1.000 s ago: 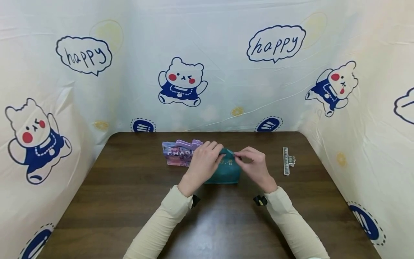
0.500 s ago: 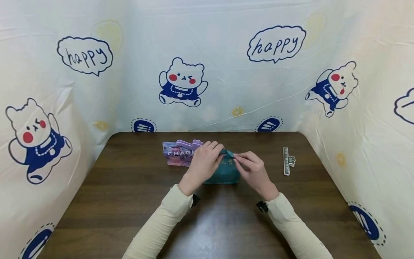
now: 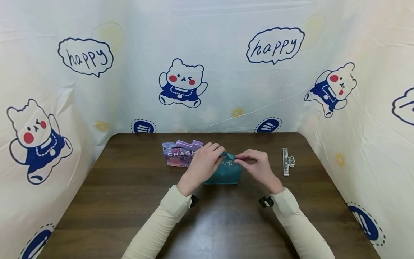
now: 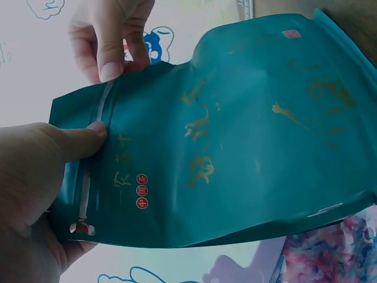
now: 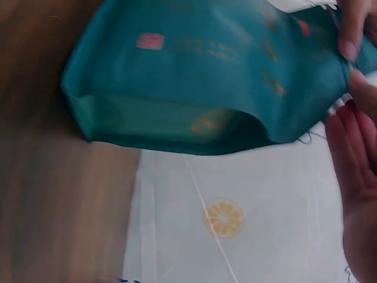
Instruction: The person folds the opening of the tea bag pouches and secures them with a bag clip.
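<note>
A teal foil pouch (image 3: 224,175) with gold lettering stands on the table in the head view, its top held between both hands. My left hand (image 3: 204,158) grips the top band. In the left wrist view its thumb (image 4: 85,141) lies across a pale seal strip (image 4: 85,191), while the other fingers are mostly hidden behind the pouch. With thumb and fingertips, my right hand (image 3: 256,163) pinches the pouch's top at its right end, right at the strip. The right wrist view shows the pouch's folded side gusset (image 5: 153,121) bulging.
Behind the left hand stands a pink-and-blue printed packet (image 3: 178,158) with a purple clip (image 3: 189,145) along its top. A white ruler-marked clip (image 3: 286,162) lies on the right. Printed cloth (image 3: 223,90) encloses the wooden table (image 3: 129,194) at the back and sides.
My right hand has shifted slightly right along the top edge, and the pouch's right corner is bent a little lower. My left hand has stayed nearly in place.
</note>
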Demonstrator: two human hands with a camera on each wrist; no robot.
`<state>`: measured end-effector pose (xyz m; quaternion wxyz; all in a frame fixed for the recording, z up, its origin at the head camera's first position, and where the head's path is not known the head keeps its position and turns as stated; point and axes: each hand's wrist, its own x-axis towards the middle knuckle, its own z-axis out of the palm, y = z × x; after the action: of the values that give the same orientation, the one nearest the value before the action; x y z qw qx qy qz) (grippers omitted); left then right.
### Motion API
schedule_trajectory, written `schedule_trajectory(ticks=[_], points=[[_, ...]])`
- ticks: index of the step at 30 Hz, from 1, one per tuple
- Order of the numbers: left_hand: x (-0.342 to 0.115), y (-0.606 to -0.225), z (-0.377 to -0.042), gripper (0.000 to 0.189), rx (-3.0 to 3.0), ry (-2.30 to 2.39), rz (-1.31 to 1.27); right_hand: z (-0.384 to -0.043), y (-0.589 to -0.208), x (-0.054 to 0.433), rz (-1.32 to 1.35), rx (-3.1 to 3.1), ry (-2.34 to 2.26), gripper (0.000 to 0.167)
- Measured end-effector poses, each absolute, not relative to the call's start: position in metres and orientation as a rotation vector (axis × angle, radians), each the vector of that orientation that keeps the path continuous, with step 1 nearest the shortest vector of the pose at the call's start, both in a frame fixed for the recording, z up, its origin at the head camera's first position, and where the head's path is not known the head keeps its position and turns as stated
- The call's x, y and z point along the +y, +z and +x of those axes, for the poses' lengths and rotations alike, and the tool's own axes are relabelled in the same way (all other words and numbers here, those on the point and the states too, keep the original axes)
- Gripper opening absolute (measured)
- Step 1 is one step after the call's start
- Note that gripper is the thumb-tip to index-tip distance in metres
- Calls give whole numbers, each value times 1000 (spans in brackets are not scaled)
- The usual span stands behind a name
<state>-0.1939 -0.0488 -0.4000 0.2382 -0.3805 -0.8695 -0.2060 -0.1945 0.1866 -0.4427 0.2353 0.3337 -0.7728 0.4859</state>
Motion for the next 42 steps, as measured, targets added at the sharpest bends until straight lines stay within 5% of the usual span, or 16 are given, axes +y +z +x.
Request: schedule_trajectory(ticks=[17, 29, 42], points=[[-47, -401, -193, 20, -2392, -576, -1095, -215, -417, 187, 1098, -2459, 1284, 15], [-43, -402, -191, 29, -2358, -469, -1030, -217, -418, 187, 1178, -2409, 1189, 15], [-30, -401, -190, 16, -2343, -522, -887, -213, -415, 186, 1219, -2408, 1046, 21]])
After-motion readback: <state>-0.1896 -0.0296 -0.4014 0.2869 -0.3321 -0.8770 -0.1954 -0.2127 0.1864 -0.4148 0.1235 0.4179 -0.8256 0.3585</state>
